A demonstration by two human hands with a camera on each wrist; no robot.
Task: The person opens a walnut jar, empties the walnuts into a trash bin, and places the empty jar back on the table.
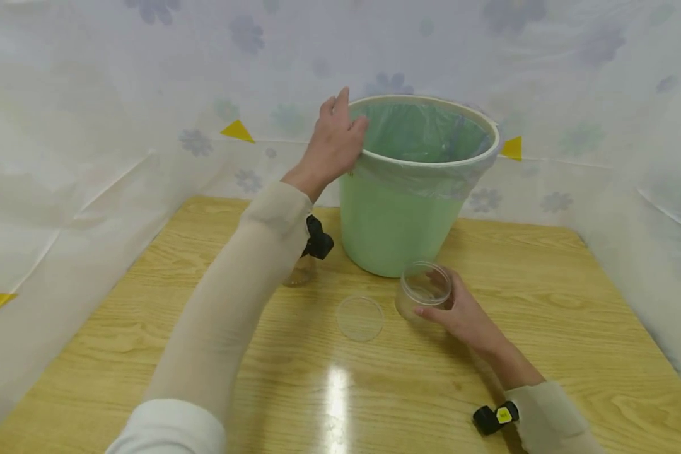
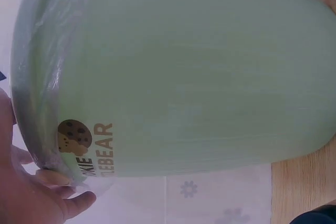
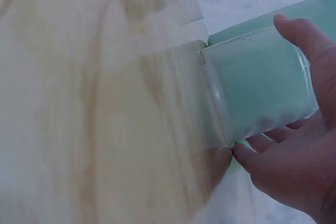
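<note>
The green bin (image 1: 400,214), lined with a thin plastic bag, stands at the far middle of the table (image 1: 545,328) and is taken here as the landmark. Its rim is held on the near-left side by the left hand (image 1: 335,142), whose fingers are curled over the edge and onto the liner; in the left wrist view the thumb is seen pressed under the rim beside a printed cookie label. If the rim is pulled too hard, the light bin could be tipped or dragged toward the person, or the liner could be tugged off the edge.

Just in front of the bin, slightly to its right, a clear plastic jar (image 1: 422,291) stands upright and open on the table, wrapped in the grip of the right hand (image 1: 465,315), thumb on one side and fingers on the other. Its smooth wall could be squeezed out of the grip.

In front of the bin, left of that jar, a clear round lid (image 1: 360,318) lies flat and apart from it; it could be swept away by a sleeve. Left of the bin, another small jar (image 1: 299,272) is partly hidden behind the left forearm and could be knocked.
</note>
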